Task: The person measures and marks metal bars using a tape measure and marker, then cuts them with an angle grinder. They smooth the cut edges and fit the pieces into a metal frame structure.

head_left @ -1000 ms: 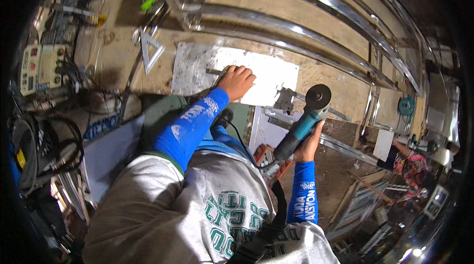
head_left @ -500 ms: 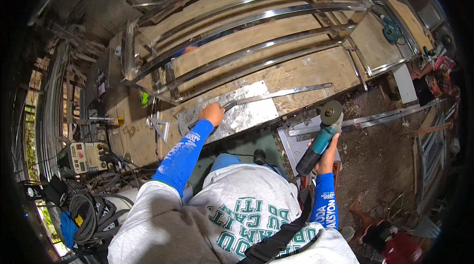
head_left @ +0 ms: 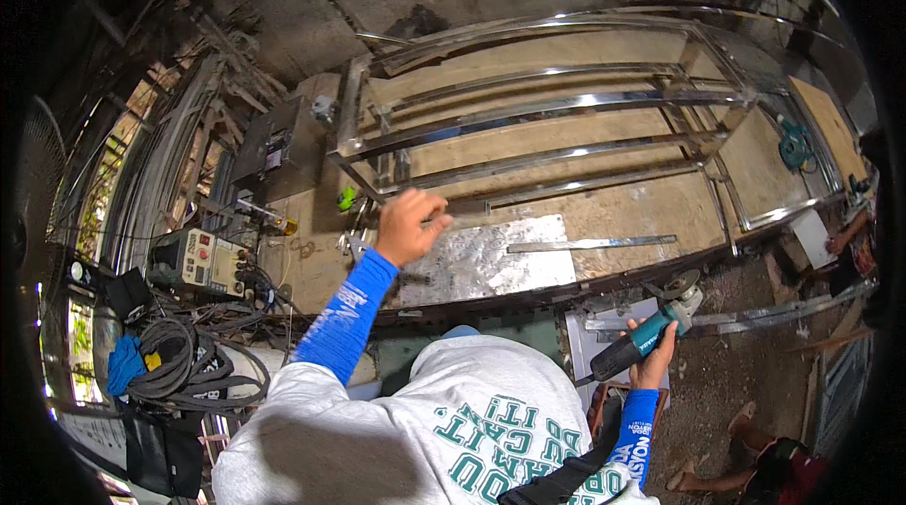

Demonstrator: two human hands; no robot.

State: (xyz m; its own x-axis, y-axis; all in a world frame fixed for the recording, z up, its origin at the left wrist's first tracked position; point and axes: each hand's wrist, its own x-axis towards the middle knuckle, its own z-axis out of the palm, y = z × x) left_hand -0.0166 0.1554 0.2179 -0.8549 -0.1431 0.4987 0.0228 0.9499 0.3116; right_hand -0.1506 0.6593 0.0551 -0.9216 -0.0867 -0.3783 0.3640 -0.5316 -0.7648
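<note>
My left hand (head_left: 411,225) is raised over the left end of a shiny metal plate (head_left: 444,264) on the bench. Its fingers are loosely curled and apart, slightly blurred, and I see nothing held in them. A narrow metal strip (head_left: 593,244) lies across the plate, its right end reaching over the wood. At the right, beyond the bench's front edge, my right hand (head_left: 653,363) is closed around the body of a teal and black angle grinder (head_left: 645,335). The grinder's disc (head_left: 681,284) points away from me.
A polished tube frame (head_left: 557,107) covers the back of the wooden bench. At the left are a welding machine (head_left: 203,260), coiled cables (head_left: 179,363) and a green tool (head_left: 346,198). A teal power tool (head_left: 796,144) stands far right. Long metal bars (head_left: 783,309) lie beyond the grinder. Other people are at the right.
My left hand has come off the plate and let go of what it held, leaving the strip lying there. My right hand has tilted the grinder further rightward. The view has shifted.
</note>
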